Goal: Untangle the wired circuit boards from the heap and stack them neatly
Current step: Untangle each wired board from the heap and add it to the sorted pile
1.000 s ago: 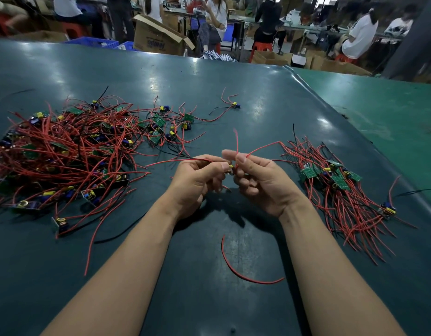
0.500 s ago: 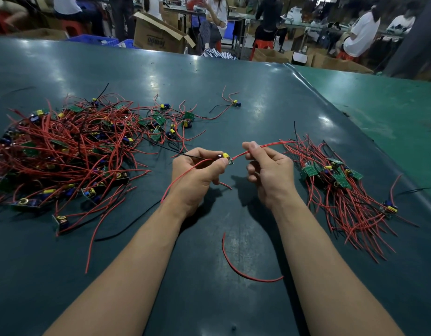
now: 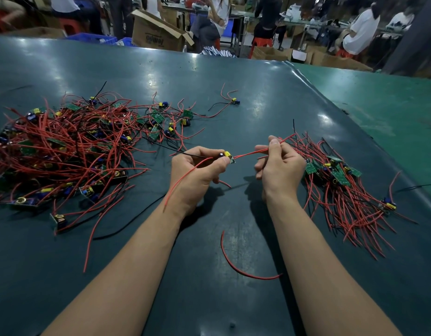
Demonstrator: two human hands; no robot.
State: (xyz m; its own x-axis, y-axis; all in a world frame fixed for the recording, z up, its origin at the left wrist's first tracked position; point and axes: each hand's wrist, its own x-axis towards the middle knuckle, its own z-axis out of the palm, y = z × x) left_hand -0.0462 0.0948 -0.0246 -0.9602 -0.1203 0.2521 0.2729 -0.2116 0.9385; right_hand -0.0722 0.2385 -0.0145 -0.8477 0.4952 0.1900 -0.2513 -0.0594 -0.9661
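Dark teal rubber-topped workbench [image 3: 209, 93]; other people, stools and cartons behind it.

Landmark: the small green circuit board with a yellow capacitor [image 3: 228, 156], held above mid-bench.

- Left hand [image 3: 197, 173] pinches this board between thumb and fingertips; one red lead loops back over the wrist, a black lead trails left.
- Right hand [image 3: 280, 168], just right of the board, pinches the red wire [image 3: 246, 154] running out of it; remaining fingers curled.
- Change over the last second: the hands were touching, both closed around the board; they are now apart with the wire drawn nearly straight between them. Judgement: this lead is being pulled out and straightened, so the board looks free of the heap and about ready to stack.
- Tangled heap of red-wired boards [image 3: 64, 151]: well left of the board, still large.
- Sorted stack of boards with leads combed one way [image 3: 335, 183]: just right of the right hand.
- Loose curved red wire offcut [image 3: 236, 265]: nearer the person than the board.

Legible text: open brown cardboard carton [image 3: 158, 37] beyond the bench carries print, seemingly "tempo" upside down; uncertain. Board markings too small to read.
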